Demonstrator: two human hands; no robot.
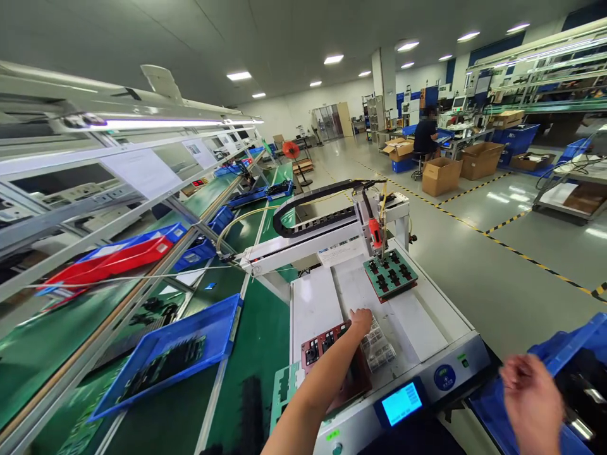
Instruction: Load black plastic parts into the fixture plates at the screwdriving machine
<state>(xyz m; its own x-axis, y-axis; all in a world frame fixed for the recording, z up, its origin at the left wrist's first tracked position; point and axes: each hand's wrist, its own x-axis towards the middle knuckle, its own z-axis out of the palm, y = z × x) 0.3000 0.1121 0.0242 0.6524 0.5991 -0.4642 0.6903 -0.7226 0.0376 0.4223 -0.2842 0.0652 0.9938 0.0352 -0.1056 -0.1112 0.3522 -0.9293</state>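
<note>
My left hand point(361, 321) reaches over the machine bed with its fingers curled down, between a reddish-brown fixture plate point(358, 377) and a clear compartment box point(379, 346) of small parts. Whatever its fingertips grip is hidden. Black parts point(312, 352) sit in the fixture plate, which my forearm partly covers. Off to the right, my right hand point(533, 401) is raised beside a blue bin point(545, 354); motion blurs its bent fingers. Farther back on the bed, a green-topped fixture point(391, 275) with several black parts lies beneath a red-bodied tool head point(376, 234).
The machine's white gantry point(308, 243) spans the bed, and a lit display point(401, 403) faces me. A blue tray point(175, 354) of dark boards lies on the green bench at left. Past the machine, a person point(425, 136) sits near cardboard boxes point(441, 175).
</note>
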